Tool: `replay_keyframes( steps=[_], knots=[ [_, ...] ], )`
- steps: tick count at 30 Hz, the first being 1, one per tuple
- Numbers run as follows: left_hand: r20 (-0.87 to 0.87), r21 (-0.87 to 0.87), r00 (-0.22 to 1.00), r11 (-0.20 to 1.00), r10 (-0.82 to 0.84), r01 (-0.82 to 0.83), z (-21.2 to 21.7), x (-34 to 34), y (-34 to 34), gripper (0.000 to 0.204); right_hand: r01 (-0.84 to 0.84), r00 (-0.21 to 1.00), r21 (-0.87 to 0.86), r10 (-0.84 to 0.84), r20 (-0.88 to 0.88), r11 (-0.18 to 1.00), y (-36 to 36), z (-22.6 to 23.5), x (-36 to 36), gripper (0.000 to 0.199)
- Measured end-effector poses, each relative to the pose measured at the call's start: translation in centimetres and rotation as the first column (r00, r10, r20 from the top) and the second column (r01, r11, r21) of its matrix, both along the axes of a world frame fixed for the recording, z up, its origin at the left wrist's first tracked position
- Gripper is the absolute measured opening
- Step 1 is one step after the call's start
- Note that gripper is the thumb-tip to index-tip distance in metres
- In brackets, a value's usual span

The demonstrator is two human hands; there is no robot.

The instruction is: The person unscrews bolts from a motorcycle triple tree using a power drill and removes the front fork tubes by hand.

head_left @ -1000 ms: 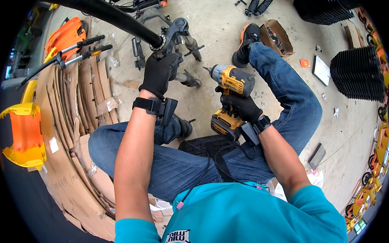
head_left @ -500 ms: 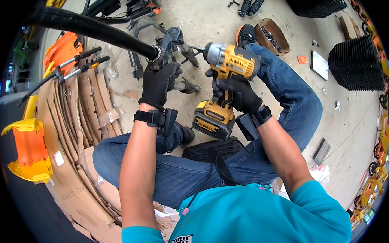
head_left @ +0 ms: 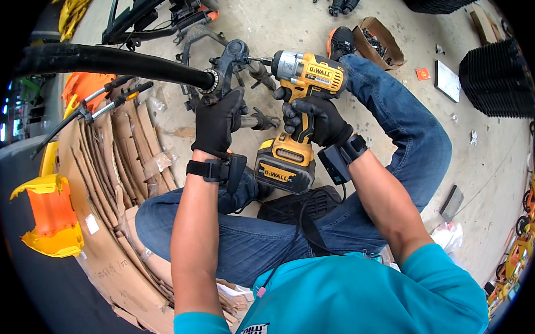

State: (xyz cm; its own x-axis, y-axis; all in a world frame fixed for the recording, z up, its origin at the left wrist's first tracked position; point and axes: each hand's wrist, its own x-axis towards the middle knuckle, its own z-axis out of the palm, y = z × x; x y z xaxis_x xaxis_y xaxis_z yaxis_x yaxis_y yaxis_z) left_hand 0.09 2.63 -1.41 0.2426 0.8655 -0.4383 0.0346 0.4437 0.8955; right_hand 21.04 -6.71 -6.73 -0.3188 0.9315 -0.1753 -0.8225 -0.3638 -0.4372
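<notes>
My right hand (head_left: 322, 121), in a black glove, grips the handle of a yellow and black cordless impact driver (head_left: 314, 74). The driver points left, its bit reaching the dark fork clamp (head_left: 235, 51); I cannot tell whether it sits in a bolt. Under the clamp, my gloved left hand (head_left: 219, 121) is closed around the lower part of the fork assembly, and the fingers hide what exactly they hold. A thick black tube (head_left: 140, 65) runs in from the left and ends at a bearing ring (head_left: 214, 80). Grey fork legs (head_left: 261, 73) stick out to the right of the clamp.
Flattened cardboard (head_left: 111, 166) is stacked at my left, beside an orange and yellow plastic part (head_left: 50, 216). A cardboard box of small hardware (head_left: 378, 44) stands near my shoe (head_left: 341, 42). Black stacked parts (head_left: 497, 79) are on the right. A black frame (head_left: 138, 21) lies at the back.
The driver and my right hand have moved slightly left, bringing the bit up to the clamp. My left hand keeps its hold. The whole view has shifted a little.
</notes>
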Motion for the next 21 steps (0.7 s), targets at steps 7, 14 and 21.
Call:
replay_keyframes(
  steps=[7,14,21],
  knots=[
    [0.026,0.014,1.0,1.0,0.003,-0.004,0.2,0.0,-0.1,0.01,0.01,0.999,-0.034,-0.009,0.039,0.999,0.1,-0.1,0.1,0.049],
    [-0.004,0.018,1.0,1.0,-0.02,0.02,0.4,0.1,-0.1,0.011,-0.01,1.0,-0.059,0.009,-0.018,0.998,0.2,1.5,0.4,0.044],
    [0.006,0.026,0.999,0.999,-0.034,0.034,0.0,-0.2,-0.1,0.013,-0.015,0.982,-0.165,-0.017,-0.191,0.986,0.0,3.5,-0.1,0.042]
  ],
)
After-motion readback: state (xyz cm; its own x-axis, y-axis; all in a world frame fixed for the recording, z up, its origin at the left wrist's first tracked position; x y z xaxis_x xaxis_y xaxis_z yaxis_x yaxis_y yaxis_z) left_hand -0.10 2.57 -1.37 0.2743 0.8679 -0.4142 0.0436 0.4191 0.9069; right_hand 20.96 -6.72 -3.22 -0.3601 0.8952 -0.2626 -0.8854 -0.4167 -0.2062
